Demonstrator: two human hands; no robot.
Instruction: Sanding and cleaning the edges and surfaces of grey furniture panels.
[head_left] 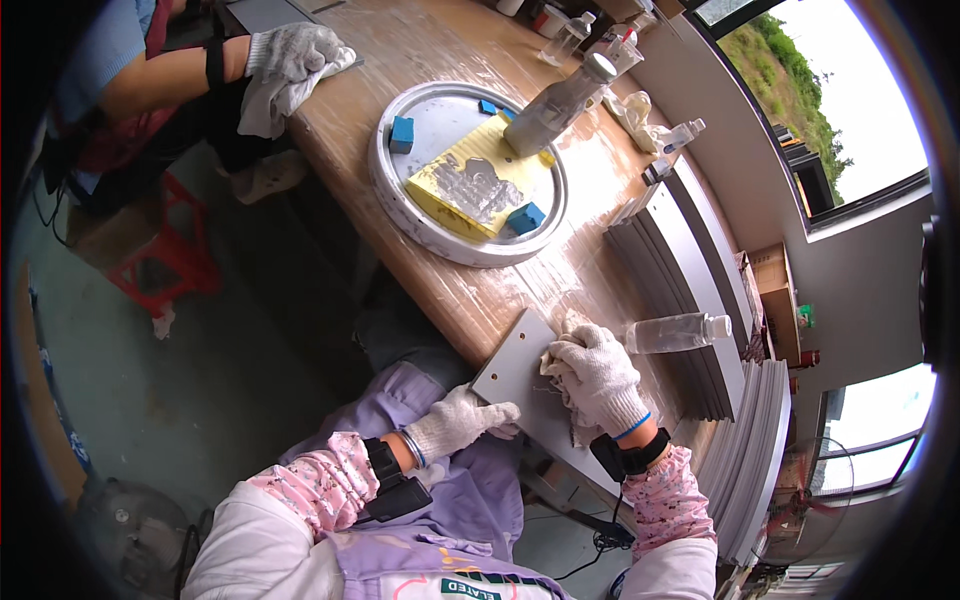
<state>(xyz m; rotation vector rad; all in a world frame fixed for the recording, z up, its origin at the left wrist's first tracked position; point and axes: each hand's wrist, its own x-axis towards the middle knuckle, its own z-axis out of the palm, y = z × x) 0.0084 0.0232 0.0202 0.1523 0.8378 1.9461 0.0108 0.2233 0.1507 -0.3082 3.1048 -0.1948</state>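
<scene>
A flat grey panel (518, 374) with small holes lies across the table's near edge, its corner jutting out toward me. My left hand (458, 424), in a white knit glove, grips the panel's near edge, thumb on top and fingers underneath. On the panel's upper face, my gloved right hand (598, 378) presses down a bunched pale cloth (556, 366); its fingers are curled round it. Just right of that hand, a clear plastic bottle (668, 334) with a white cap lies on its side.
A round white tray (384, 190) holds a yellow pad (462, 190), blue blocks (402, 135) and a grey bottle (560, 105). Stacked grey panels (680, 290) stand at right. Another person's gloved hand (296, 52) holds a cloth at far left, near a red stool (170, 250).
</scene>
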